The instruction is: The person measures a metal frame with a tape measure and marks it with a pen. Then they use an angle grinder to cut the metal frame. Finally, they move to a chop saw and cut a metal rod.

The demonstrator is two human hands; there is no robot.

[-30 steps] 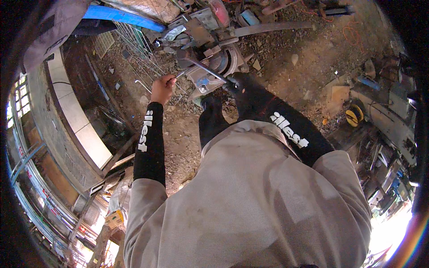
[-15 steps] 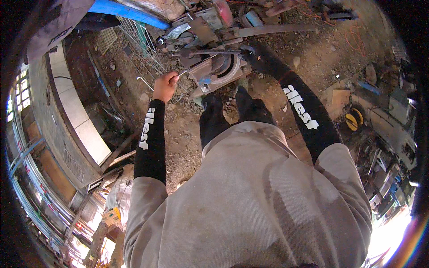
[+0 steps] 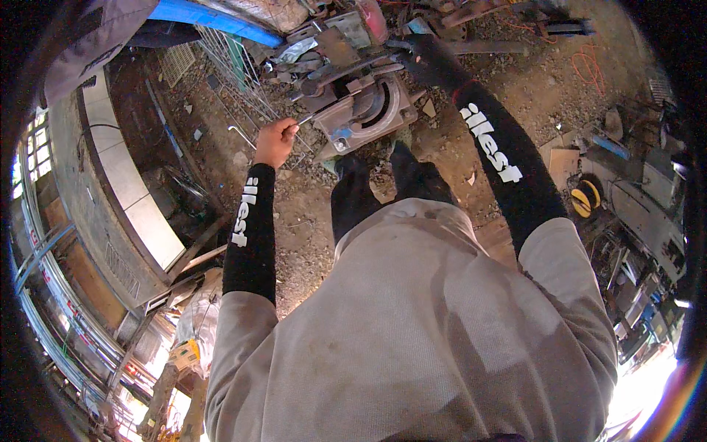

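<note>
In the head view, the left hand (image 3: 275,141) reaches forward on a straight arm, fingers clenched around a thin bent metal rod (image 3: 254,136) whose far end meets the one rusty bending machine (image 3: 361,110) on the dirt ground (image 3: 515,88). The right hand (image 3: 426,60), in a dark glove, stretches further out on a straight arm and grips the single long lever bar (image 3: 353,70) lying across the machine's top. Two dark sleeves show, one on each forearm.
</note>
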